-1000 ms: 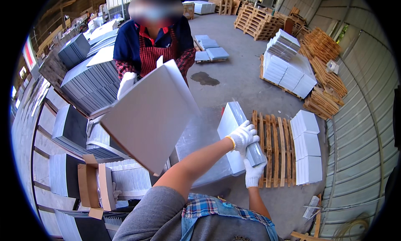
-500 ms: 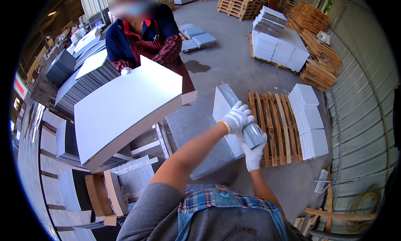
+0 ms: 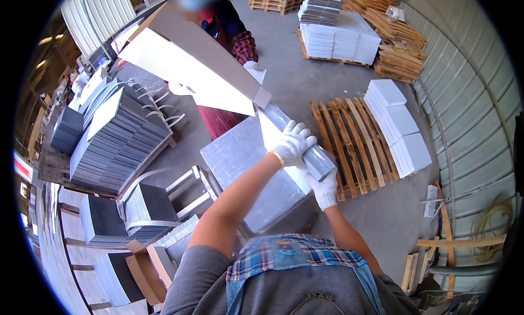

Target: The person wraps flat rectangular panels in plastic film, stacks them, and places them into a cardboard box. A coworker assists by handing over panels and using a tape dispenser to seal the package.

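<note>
Both gloved hands gripping a grey tile (image 3: 305,146) w/ fingers wrapped: left hand (image 3: 293,144) on top, right hand (image 3: 323,188) underneath, above a tile stack (image 3: 245,173). Coworker (image 3: 229,37) opposite holds a big pale slab (image 3: 191,58). Concrete floor (image 3: 305,80), wooden pallet (image 3: 349,146), corrugated wall (image 3: 469,108).

This is a tile warehouse or factory yard shed, plainly an industrial storage floor. A bare concrete floor (image 3: 305,86) runs through the middle. At three o'clock a corrugated metal wall (image 3: 464,97) curves along the side. Toward one o'clock stand wooden pallets (image 3: 393,56) stacked high, and beside them white boxed tiles (image 3: 338,34) piled on a pallet. An empty slatted pallet (image 3: 349,146) lies near the centre, with more white boxes (image 3: 398,129) next to it. At nine o'clock, dense stacks of grey tiles (image 3: 114,146) stand on edge in rows, and metal racks (image 3: 185,189) hold more.
</note>
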Tool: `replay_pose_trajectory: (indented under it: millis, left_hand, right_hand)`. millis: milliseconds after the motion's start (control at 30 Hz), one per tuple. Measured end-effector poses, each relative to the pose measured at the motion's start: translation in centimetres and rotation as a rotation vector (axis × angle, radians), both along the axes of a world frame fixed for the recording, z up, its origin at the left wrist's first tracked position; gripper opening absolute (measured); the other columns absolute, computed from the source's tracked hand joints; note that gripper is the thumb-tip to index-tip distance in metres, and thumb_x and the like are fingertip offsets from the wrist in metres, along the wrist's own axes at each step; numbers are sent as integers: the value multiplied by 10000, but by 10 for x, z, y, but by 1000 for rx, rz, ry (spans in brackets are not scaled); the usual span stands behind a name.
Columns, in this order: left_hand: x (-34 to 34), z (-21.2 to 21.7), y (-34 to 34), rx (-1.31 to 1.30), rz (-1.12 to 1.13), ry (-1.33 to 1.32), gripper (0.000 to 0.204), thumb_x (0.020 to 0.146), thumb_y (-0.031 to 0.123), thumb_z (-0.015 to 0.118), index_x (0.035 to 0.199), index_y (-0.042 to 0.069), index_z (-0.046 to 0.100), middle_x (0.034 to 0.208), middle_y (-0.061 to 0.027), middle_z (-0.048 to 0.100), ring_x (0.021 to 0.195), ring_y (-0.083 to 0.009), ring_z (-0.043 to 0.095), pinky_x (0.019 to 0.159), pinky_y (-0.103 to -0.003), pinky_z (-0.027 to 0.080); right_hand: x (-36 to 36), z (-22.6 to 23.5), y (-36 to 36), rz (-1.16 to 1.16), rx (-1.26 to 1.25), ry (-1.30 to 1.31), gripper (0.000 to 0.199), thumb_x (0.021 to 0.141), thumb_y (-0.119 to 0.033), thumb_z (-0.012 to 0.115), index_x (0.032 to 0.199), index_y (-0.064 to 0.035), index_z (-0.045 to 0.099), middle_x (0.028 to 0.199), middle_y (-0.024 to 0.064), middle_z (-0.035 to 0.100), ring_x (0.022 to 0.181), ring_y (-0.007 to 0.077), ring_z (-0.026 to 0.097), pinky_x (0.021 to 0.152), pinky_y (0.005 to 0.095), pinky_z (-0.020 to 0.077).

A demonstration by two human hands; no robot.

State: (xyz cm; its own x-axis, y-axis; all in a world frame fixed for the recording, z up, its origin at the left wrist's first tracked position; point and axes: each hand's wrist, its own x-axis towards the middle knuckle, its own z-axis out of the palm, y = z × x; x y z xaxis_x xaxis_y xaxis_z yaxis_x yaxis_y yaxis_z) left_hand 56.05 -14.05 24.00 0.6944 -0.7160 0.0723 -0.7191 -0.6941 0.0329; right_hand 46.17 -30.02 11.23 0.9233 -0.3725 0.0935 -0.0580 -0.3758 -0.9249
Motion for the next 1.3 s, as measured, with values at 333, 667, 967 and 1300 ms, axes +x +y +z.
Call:
replay_pose_trajectory:
  millis: [333, 667, 967, 1300]
  left_hand:
    - [-11, 4, -5, 13, 55, -99, 754, 575, 384, 852, 1243, 152, 591, 1308, -73, 556, 1333, -305, 437, 1134, -489, 294]
    - [-82, 34, 9, -541, -182, -309, 522, 704, 229, 807, 1171, 70, 637, 1181, -159, 639, 1136, -336, 609, 991, -454, 472]
    - [-76, 157, 82, -905, 306, -743, 395, 763, 93, 832, 1121, 22, 682, 1150, -145, 679, 1082, -308, 638, 977, -420, 489]
    - [-37, 184, 109, -984, 391, -957, 406, 860, 153, 789, 1228, 45, 654, 1274, -135, 626, 1216, -289, 567, 1069, -409, 433]
  right_hand:
    - [6, -16, -4, 37, 3, -28, 879, 619, -312, 937, 1286, 8, 463, 1183, 211, 666, 1080, 306, 671, 931, 382, 522]
    - [3, -3, -4, 86, 118, -40, 842, 660, -256, 924, 1307, -14, 443, 1237, 153, 658, 1139, 221, 641, 973, 337, 505]
    - [3, -15, -5, 50, 8, 37, 874, 651, -299, 915, 1321, -13, 431, 1233, 177, 655, 1137, 258, 647, 966, 341, 511]
    - [1, -5, -6, 26, 47, 134, 936, 601, -442, 933, 1325, -51, 485, 1227, 208, 631, 1163, 307, 602, 962, 384, 495]
